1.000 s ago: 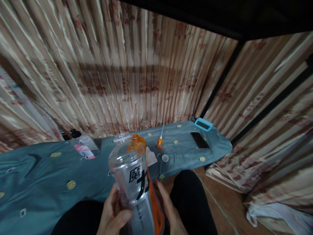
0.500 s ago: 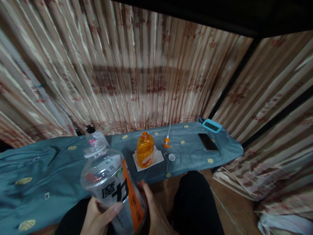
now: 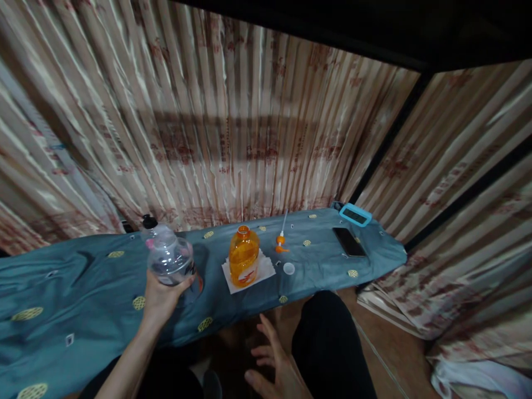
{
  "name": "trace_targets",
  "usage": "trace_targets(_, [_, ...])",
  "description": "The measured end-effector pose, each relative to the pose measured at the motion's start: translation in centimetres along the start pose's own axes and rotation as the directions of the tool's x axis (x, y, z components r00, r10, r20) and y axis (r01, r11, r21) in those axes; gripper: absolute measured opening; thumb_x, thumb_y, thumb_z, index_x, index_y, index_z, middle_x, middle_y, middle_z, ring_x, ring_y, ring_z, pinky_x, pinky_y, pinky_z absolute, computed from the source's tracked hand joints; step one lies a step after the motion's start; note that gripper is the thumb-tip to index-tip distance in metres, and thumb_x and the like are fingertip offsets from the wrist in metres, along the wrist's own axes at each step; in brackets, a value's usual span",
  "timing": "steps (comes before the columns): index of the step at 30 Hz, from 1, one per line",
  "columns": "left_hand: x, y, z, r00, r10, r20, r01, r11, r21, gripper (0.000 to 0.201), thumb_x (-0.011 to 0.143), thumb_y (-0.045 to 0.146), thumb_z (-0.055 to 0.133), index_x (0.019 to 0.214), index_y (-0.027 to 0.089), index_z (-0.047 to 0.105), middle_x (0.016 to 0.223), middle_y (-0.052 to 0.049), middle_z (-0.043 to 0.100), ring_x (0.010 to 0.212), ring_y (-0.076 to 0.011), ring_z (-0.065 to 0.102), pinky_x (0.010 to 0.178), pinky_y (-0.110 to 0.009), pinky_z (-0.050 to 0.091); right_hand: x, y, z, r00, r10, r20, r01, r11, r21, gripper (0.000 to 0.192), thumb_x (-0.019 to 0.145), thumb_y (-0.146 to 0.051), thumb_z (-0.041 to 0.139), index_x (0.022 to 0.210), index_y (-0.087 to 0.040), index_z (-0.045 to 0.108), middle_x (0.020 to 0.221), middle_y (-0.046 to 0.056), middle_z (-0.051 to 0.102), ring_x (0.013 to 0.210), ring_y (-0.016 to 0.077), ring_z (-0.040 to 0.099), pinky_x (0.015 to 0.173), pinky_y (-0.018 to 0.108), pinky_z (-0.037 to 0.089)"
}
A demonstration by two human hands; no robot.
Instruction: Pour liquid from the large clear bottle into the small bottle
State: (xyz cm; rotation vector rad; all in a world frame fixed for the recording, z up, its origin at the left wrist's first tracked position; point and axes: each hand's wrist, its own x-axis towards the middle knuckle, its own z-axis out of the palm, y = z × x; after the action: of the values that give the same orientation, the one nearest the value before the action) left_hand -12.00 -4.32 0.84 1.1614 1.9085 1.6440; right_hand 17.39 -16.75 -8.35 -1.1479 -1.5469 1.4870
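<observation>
My left hand [image 3: 160, 296] grips a large clear plastic bottle [image 3: 172, 260] with an orange label, held out over the teal cloth [image 3: 83, 299], close to its surface. My right hand [image 3: 272, 366] hovers low over the floor between my knees, fingers spread, holding nothing. To the right of the clear bottle an orange bottle [image 3: 244, 256] without a cap stands on a white tissue [image 3: 249, 270]. An orange pump head [image 3: 281, 241] with its long tube and a small white cap [image 3: 288, 268] lie just beyond it.
Behind the clear bottle sits another bottle [image 3: 152, 230] with a black cap and pink label. A black phone [image 3: 349, 242] and a blue-framed device [image 3: 355, 214] lie at the cloth's right end. Striped curtains [image 3: 233, 127] hang behind. My dark-trousered leg [image 3: 332, 343] is below.
My left hand carried the clear bottle from in front of me out to the left over the cloth. My right hand let go of it and dropped down, open.
</observation>
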Motion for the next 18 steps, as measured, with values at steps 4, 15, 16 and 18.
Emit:
trace_targets(4, [1.0, -0.9, 0.5, 0.998, -0.05, -0.025, 0.051, 0.998, 0.029, 0.068, 0.047, 0.042, 0.091, 0.1, 0.025, 0.053, 0.099, -0.004, 0.071, 0.104, -0.0363, 0.072, 0.095, -0.051, 0.058, -0.1, 1.9, -0.4, 1.0, 0.006, -0.03, -0.006, 1.0, -0.005, 0.099, 0.085, -0.04, 0.076, 0.169, -0.032, 0.023, 0.164, 0.019, 0.045, 0.116, 0.0272, 0.072, 0.1, 0.047, 0.058])
trace_targets(15, [0.8, -2.8, 0.7, 0.996, -0.092, -0.001, 0.092, 0.994, 0.058, 0.084, 0.048, 0.049, 0.092, 0.115, 0.022, 0.049, 0.121, -0.011, 0.069, 0.12, -0.0428, 0.066, 0.111, -0.059, 0.05, -0.2, 3.1, -1.0, 0.995, 0.049, -0.086, -0.049, 0.999, -0.003, 0.092, 0.089, -0.034, 0.074, 0.167, -0.036, 0.026, 0.161, 0.017, 0.05, 0.111, 0.024, 0.075, 0.1, 0.046, 0.058])
trace_targets(16, [0.8, -3.0, 0.8, 0.997, -0.081, 0.003, 0.081, 0.995, 0.06, 0.087, 0.048, 0.05, 0.091, 0.119, 0.021, 0.049, 0.125, -0.013, 0.068, 0.123, -0.0435, 0.065, 0.112, -0.059, 0.05, -0.2, 3.2, -1.0, 0.994, 0.052, -0.098, -0.053, 0.999, -0.005, 0.09, 0.09, -0.035, 0.073, 0.167, -0.034, 0.027, 0.16, 0.017, 0.05, 0.111, 0.0239, 0.075, 0.102, 0.047, 0.058])
trace_targets(18, [0.8, -3.2, 1.0, 0.998, -0.068, 0.004, 0.067, 0.996, 0.063, 0.091, 0.049, 0.051, 0.09, 0.124, 0.019, 0.049, 0.131, -0.018, 0.066, 0.127, -0.0449, 0.063, 0.114, -0.06, 0.047, -0.1, 3.1, -1.2, 0.991, 0.056, -0.118, -0.057, 0.998, -0.009, 0.086, 0.092, -0.036, 0.072, 0.166, -0.033, 0.029, 0.159, 0.018, 0.05, 0.111, 0.0236, 0.074, 0.105, 0.047, 0.055])
